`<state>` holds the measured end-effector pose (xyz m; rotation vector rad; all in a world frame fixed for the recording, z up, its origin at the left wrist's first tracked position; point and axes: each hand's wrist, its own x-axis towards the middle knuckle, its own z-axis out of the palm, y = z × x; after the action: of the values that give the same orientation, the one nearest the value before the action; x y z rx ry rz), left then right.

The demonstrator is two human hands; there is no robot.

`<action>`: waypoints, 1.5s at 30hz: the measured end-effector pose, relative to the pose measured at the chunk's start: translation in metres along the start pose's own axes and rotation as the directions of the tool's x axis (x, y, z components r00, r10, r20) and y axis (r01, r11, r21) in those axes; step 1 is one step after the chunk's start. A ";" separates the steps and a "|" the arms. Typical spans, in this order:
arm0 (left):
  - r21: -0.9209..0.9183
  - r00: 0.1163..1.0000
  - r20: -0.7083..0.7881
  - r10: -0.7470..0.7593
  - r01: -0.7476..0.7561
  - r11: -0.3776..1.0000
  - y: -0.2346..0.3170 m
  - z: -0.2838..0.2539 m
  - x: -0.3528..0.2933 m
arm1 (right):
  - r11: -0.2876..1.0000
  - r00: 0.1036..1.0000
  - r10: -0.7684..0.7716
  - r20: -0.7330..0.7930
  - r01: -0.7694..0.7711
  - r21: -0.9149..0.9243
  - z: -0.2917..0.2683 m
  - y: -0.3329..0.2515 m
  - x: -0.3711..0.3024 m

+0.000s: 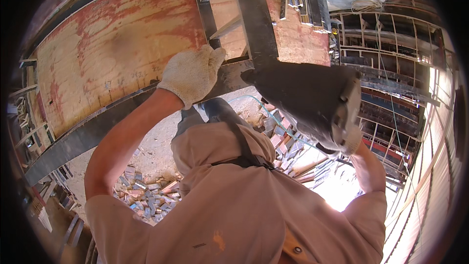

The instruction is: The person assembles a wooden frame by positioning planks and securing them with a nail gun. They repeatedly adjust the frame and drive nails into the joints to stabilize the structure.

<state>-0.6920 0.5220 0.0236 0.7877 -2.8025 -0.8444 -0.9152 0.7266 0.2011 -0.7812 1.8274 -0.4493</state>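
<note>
My left hand (193, 76), in a pale knitted glove, is closed at the near edge of a wooden frame, where a narrow dark strip (206, 14) meets the long dark edge board (88, 129). Its fingertips are partly hidden. In my right hand (352, 140), also gloved, is a bulky dark nail gun (305, 95). The gun's nose points left, close to the joint between the edge board and a wide dark crosspiece (254, 14). Most of my right fingers are hidden behind the tool. A blue-green hose (273, 113) runs below the gun.
A large reddish-yellow panel (122, 49) fills the upper left. Stacked wood strips (308, 0) lie on its far right part. Wood offcuts (149, 193) litter the ground by my legs. Racks of timber (381, 58) stand at the right, beside a bright corrugated sheet wall (430, 181).
</note>
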 end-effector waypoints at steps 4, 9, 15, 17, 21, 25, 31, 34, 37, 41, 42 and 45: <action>0.022 1.000 -0.007 -0.003 0.003 1.000 0.001 -0.005 -0.004 | 1.000 1.000 -0.015 -0.019 0.015 0.019 -0.008 0.002 0.000; 0.119 0.989 -0.122 0.080 -0.065 0.991 -0.004 0.003 -0.007 | 0.994 0.993 -0.013 -0.113 0.025 0.107 -0.031 0.021 -0.020; -0.118 0.766 -0.639 0.076 -0.196 0.973 0.118 0.028 0.043 | 0.579 0.982 0.113 -0.154 0.061 0.813 -0.092 0.084 -0.015; -0.360 0.825 -0.561 0.073 -0.322 0.876 0.187 0.052 0.087 | 0.398 0.991 0.065 -0.114 0.079 0.914 -0.118 0.116 -0.004; -0.402 0.846 -0.492 0.206 -0.431 0.808 0.250 0.142 0.201 | 0.247 0.999 0.014 -0.034 0.030 0.969 -0.174 0.181 0.029; -0.482 0.933 -0.290 0.214 -0.336 0.810 0.287 0.231 0.281 | 0.065 0.997 0.068 0.047 -0.051 0.997 -0.249 0.280 0.080; -0.348 0.970 0.162 0.183 -0.117 0.930 0.349 0.281 0.248 | -0.140 0.941 0.192 0.280 -0.256 0.956 -0.315 0.438 0.193; -0.230 0.968 0.246 0.050 0.008 0.973 0.384 0.274 0.242 | -0.046 0.957 0.184 0.224 -0.219 0.975 -0.318 0.500 0.245; -0.112 0.966 0.227 -0.124 0.153 0.982 0.398 0.296 0.255 | 0.064 0.970 0.082 0.229 -0.234 0.970 -0.310 0.512 0.290; -0.026 0.956 0.170 -0.238 0.246 0.969 0.415 0.321 0.275 | 0.324 0.954 0.159 0.252 -0.292 0.900 -0.294 0.543 0.341; -0.040 0.949 0.159 -0.272 0.281 0.959 0.417 0.325 0.278 | 0.581 0.949 0.297 0.103 -0.266 0.769 -0.297 0.538 0.335; -0.052 0.921 0.129 -0.368 0.377 0.925 0.428 0.340 0.278 | 0.868 0.931 0.317 0.183 -0.363 0.340 -0.381 0.514 0.303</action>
<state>-1.2065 0.8488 -0.0413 1.3285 -2.7371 -1.0761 -1.4938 0.8630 -0.1838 -0.2122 1.6544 -0.4827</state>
